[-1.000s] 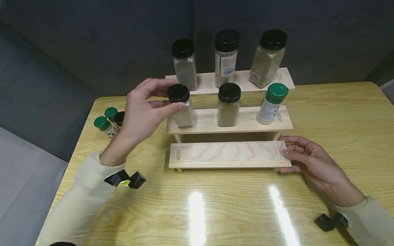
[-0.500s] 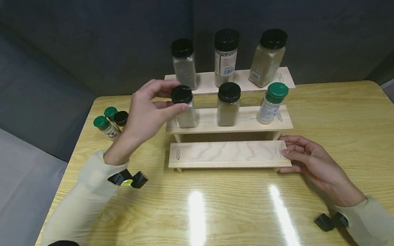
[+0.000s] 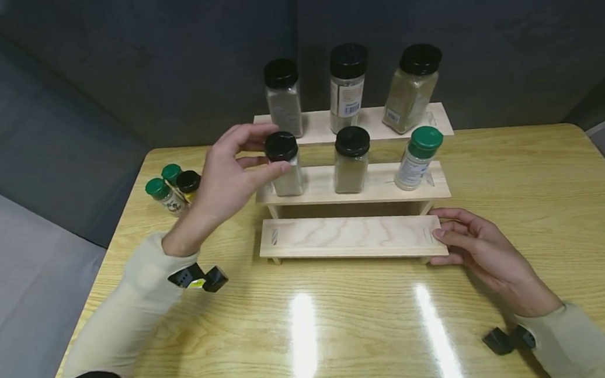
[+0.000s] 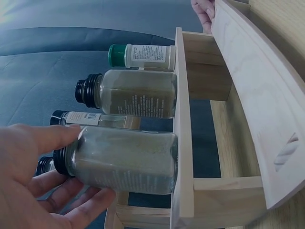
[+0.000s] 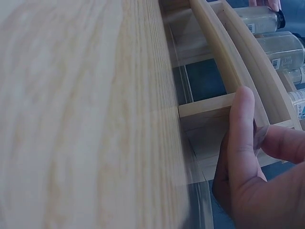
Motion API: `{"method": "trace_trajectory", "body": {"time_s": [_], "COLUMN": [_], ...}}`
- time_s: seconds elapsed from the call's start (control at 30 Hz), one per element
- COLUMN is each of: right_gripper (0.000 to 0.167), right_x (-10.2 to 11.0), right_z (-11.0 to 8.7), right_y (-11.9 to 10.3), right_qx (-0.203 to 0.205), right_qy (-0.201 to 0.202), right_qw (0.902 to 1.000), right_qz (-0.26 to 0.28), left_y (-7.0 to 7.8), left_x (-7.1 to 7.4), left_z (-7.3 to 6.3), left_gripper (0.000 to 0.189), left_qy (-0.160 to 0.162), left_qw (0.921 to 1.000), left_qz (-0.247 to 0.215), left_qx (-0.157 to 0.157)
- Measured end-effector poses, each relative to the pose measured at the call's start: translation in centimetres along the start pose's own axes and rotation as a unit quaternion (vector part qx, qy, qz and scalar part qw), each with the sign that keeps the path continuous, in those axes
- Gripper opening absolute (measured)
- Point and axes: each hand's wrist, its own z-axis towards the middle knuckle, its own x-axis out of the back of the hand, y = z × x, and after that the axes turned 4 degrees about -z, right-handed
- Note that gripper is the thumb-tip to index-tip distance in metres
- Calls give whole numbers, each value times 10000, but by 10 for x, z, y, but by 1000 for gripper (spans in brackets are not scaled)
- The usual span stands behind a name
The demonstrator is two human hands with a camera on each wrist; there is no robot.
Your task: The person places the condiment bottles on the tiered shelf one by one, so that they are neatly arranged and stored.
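Observation:
My left hand (image 3: 235,167) holds a black-capped glass spice jar (image 3: 288,178) near its cap, thumb on one side and fingers on the other. The jar stands upright at the left end of the middle shelf (image 3: 319,198) of a stepped wooden rack; in the left wrist view the jar's base (image 4: 162,164) meets the shelf. My right hand (image 3: 483,246) grips the right end of the bottom shelf (image 3: 353,238), its thumb on the top face. On the middle shelf are also another black-capped jar (image 3: 351,165) and a green-capped shaker (image 3: 416,160). The bottom shelf is bare.
Three black-capped jars, including a labelled one (image 3: 348,95), line the top shelf (image 3: 319,123). At the table's left, two green-capped shakers (image 3: 163,196) and a black-capped jar (image 3: 188,184) cluster beside my left forearm. A dark cloth (image 3: 167,58) hangs behind the wooden table (image 3: 270,332).
My left hand and the jar it holds have shifted slightly to the right along the middle shelf. The right hand keeps its place on the bottom shelf.

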Motion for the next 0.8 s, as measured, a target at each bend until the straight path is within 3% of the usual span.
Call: {"method": "trace_trajectory", "body": {"time_s": [0.2, 0.37, 0.57, 0.8], "right_gripper": [35, 32, 31, 34], "right_x": [0, 1, 2, 2], "right_z": [1, 1, 1, 1], "right_y": [1, 3, 3, 4], "right_qx": [54, 137, 174, 170], "right_qy": [-52, -52, -69, -92], "right_qw": [10000, 9999, 9998, 9998], "right_qz": [14, 25, 61, 51], "left_y": [-2, -7, -19, -34], "left_x": [4, 17, 49, 95], "left_z": [-8, -20, -38, -60], "left_gripper": [57, 47, 38, 30], "left_qy": [143, 369, 817, 1683], "left_qw": [9989, 9961, 9915, 9817], "left_qz": [-208, -227, -181, -456], "left_qx": [-392, -773, -995, -761]}}
